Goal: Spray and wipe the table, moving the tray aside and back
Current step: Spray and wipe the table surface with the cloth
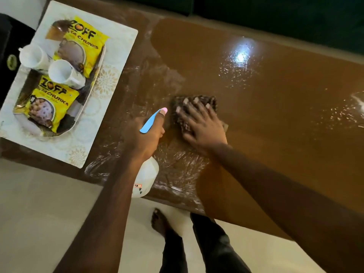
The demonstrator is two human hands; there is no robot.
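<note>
The right hand [201,125] lies flat at the centre of the frame, fingers spread wide, palm pressing a dark cloth [194,107] onto the brown table [275,95]. The cloth shows past the fingertips and a little at the wrist side. The left hand [146,133], just left of it and not touching it, is closed around the neck of a white spray bottle [145,178]; the blue trigger [150,122] and pink nozzle tip [164,110] stick out above the fist, pointing up the frame toward the cloth. The bottle's body hangs below the hand over the table's near edge. Wet streaks and droplets cover the tabletop around both hands. The tray [86,95] sits in the upper left of the frame on a pale mat [118,56], well apart from the hands, carrying two white cups [59,71] and two yellow packets [82,44].
</note>
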